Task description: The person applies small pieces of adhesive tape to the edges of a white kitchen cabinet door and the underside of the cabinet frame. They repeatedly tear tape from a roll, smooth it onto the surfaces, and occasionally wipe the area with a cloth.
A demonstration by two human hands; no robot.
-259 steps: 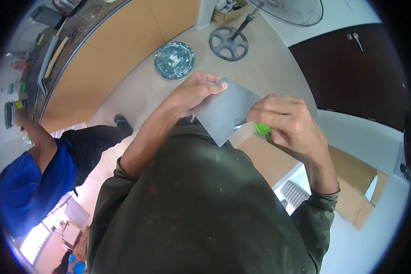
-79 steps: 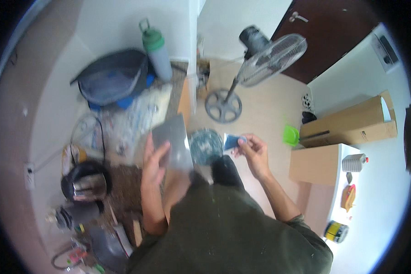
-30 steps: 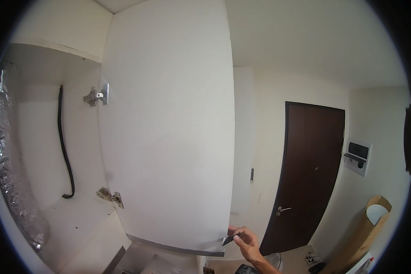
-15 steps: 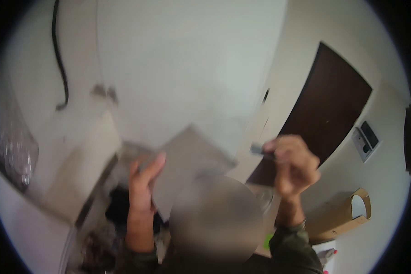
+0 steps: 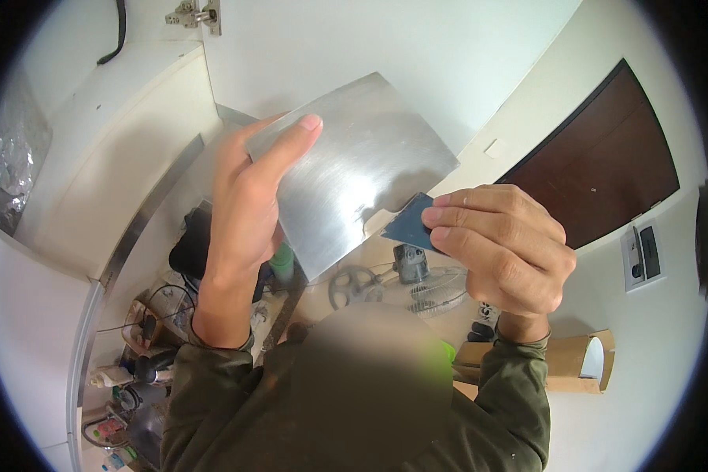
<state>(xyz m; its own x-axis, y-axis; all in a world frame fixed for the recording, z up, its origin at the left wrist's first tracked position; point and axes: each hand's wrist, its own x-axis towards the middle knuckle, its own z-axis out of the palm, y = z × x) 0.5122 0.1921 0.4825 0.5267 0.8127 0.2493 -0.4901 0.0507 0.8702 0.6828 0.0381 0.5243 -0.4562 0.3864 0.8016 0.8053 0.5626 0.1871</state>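
My left hand (image 5: 248, 181) grips a shiny, flat metal plate (image 5: 362, 149) by its left edge, thumb across the front face and the other fingers mostly hidden behind. The plate is tilted, with brushed marks on its surface. In my right hand (image 5: 515, 248), a small dark blue flat piece (image 5: 413, 224) with a pale, worn edge is pinched between fingers and thumb. Its exact kind is unclear. It sits at the plate's lower right edge; whether the two touch, I cannot tell.
A white cabinet door (image 5: 330, 47) with a metal hinge (image 5: 193, 16) stands just beyond the plate. Below are a fan (image 5: 436, 291) and cluttered tools (image 5: 145, 370). To the right are a brown door (image 5: 606, 157) and a cardboard box (image 5: 598, 362).
The view has tipped downward and sharpened. The metal plate and my left hand now appear higher, and the blue piece in my right hand has come closer to the plate.
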